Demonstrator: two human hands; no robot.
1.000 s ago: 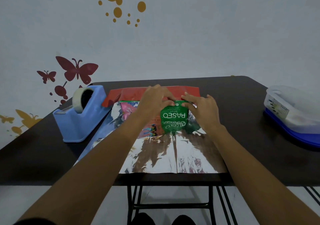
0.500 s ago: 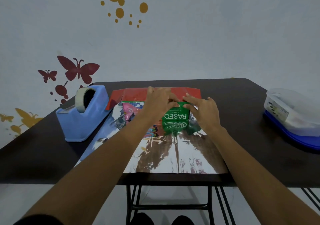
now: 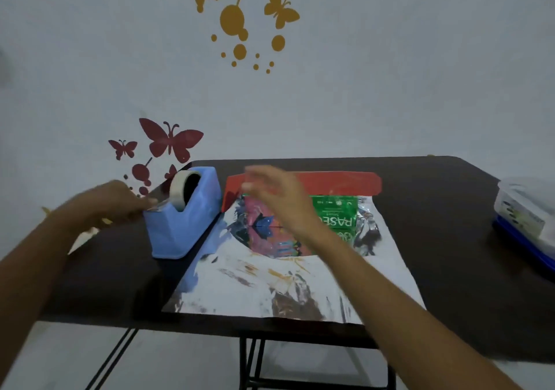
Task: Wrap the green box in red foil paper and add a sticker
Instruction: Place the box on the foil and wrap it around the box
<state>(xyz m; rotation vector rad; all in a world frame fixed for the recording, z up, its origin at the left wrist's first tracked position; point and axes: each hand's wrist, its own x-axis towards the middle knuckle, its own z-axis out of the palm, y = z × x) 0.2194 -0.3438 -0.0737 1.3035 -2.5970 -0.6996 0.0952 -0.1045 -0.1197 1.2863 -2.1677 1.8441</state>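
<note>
Wrapping is only just beginning: the green box (image 3: 336, 218) is lying uncovered on the red foil paper (image 3: 270, 284) just beyond the blurred right hand (image 3: 270, 191), grip untellable, while the left hand (image 3: 117, 203) is touching the tape dispenser (image 3: 183, 224), hold likewise unclear, leaving folding, taping and sticker undone.

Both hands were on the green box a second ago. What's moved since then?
Both hands let go of the green box. The left hand swung left to the front of the blue tape dispenser, fingertips at the tape end; whether it pinches the tape is too blurred to tell. The right hand lifted off and is raised, blurred, over the box. Box, foil paper, dispenser and plastic container stayed put.
</note>
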